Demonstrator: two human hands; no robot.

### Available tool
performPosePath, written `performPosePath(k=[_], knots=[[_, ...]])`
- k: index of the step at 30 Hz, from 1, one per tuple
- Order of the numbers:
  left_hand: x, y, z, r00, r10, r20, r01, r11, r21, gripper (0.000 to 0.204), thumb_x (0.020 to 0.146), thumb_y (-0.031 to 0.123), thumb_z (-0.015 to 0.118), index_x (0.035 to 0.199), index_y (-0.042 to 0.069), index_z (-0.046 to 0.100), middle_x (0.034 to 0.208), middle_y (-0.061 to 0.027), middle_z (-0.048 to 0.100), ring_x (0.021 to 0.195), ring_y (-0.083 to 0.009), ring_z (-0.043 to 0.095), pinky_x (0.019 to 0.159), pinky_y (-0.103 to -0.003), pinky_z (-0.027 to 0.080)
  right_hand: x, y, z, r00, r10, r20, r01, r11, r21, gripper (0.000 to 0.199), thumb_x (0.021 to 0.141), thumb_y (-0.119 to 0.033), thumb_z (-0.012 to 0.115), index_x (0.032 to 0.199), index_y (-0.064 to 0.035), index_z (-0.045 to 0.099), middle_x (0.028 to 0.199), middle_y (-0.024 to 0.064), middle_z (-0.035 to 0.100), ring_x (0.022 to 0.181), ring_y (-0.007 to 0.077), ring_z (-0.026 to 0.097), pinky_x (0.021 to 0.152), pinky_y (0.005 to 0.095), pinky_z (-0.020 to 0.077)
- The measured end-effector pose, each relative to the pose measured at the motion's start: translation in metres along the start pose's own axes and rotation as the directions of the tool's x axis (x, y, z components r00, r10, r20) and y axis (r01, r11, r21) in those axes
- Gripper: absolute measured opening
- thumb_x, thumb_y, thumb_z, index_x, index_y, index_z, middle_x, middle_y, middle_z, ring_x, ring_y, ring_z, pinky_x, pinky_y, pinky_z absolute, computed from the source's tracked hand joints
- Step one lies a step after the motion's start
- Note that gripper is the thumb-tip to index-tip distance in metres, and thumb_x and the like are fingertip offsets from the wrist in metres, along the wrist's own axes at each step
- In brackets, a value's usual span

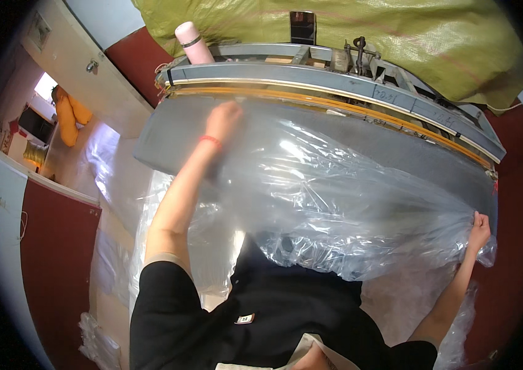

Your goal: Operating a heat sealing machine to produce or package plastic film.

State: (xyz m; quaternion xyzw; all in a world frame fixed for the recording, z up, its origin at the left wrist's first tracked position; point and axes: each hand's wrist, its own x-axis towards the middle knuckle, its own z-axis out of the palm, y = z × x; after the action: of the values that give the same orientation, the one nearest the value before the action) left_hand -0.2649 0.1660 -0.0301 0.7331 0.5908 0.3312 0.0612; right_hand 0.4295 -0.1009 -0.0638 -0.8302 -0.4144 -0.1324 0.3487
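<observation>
A wide sheet of clear plastic film [311, 185] stretches across the grey table surface [169, 126] in front of me, wrinkled and glossy, and its near side hangs down against my body. At the far left of the film, my left hand [224, 118], with a red band on the wrist, is closed on its edge. That hand is somewhat blurred. Out at the right end of the table, my right hand [479, 231] pinches the film's other side between the fingers. Folds run from this grip toward the middle, and a bunched bit hangs below it.
Behind the table runs a grey metal frame [335, 81] with an orange strip [329, 103] along it. A pink bottle [193, 43] and a dark phone [303, 28] are at the back, by a yellow-green tarp [409, 37]. More plastic [98, 342] lies on the floor left; a door [82, 68] stands open.
</observation>
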Motion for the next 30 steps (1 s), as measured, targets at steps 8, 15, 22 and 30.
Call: performPosePath(k=[8, 15, 22, 30], knots=[[0.010, 0.019, 0.027, 0.999, -0.030, -0.039, 0.039, 0.967, 0.253, 0.013, 0.072, 0.019, 0.063, 0.078, 0.008, 0.062, 0.075, -0.0101, 0.061, 0.074, -0.0272, 0.059, 0.064, -0.037, 0.046, 0.002, 0.051, -0.015, 0.993, 0.092, 0.069, -0.108, 0.951, 0.290, 0.022, 0.081, -0.022, 0.061, 0.073, -0.0025, 0.057, 0.063, -0.0066, 0.043, 0.059, 0.0043, 0.037, 0.053, 0.0188, 0.0312], [0.022, -0.016, 0.044, 0.982, 0.084, -0.169, -0.071, 0.994, 0.087, 0.013, 0.076, 0.016, 0.059, 0.080, 0.003, 0.060, 0.074, -0.0123, 0.059, 0.068, -0.0247, 0.059, 0.062, -0.034, 0.045, 0.029, 0.053, 0.009, 0.985, 0.139, -0.106, -0.079, 0.893, 0.444, 0.019, 0.082, -0.022, 0.060, 0.080, -0.0034, 0.059, 0.067, -0.0038, 0.050, 0.062, 0.0042, 0.044, 0.056, 0.0178, 0.0363], [0.049, -0.033, 0.044, 0.830, -0.386, -0.403, 0.149, 0.849, -0.508, 0.017, 0.082, 0.019, 0.046, 0.078, 0.002, 0.050, 0.074, -0.0102, 0.054, 0.070, -0.0175, 0.051, 0.067, -0.030, 0.043, 0.087, -0.012, 0.071, 0.942, 0.024, -0.334, 0.106, 0.925, 0.366, 0.021, 0.085, -0.024, 0.055, 0.084, -0.0037, 0.057, 0.072, 0.0002, 0.054, 0.063, 0.0097, 0.049, 0.059, 0.0227, 0.0409], [0.070, -0.063, 0.055, 0.805, -0.488, -0.337, 0.185, 0.747, -0.639, 0.020, 0.084, 0.018, 0.053, 0.068, 0.006, 0.049, 0.058, 0.0014, 0.048, 0.052, -0.0056, 0.040, 0.047, -0.021, 0.034, 0.106, -0.069, 0.149, 0.966, 0.160, -0.202, -0.014, 0.814, 0.581, 0.024, 0.080, -0.026, 0.062, 0.077, -0.0030, 0.059, 0.067, 0.0002, 0.055, 0.060, 0.0067, 0.047, 0.058, 0.0215, 0.0400]])
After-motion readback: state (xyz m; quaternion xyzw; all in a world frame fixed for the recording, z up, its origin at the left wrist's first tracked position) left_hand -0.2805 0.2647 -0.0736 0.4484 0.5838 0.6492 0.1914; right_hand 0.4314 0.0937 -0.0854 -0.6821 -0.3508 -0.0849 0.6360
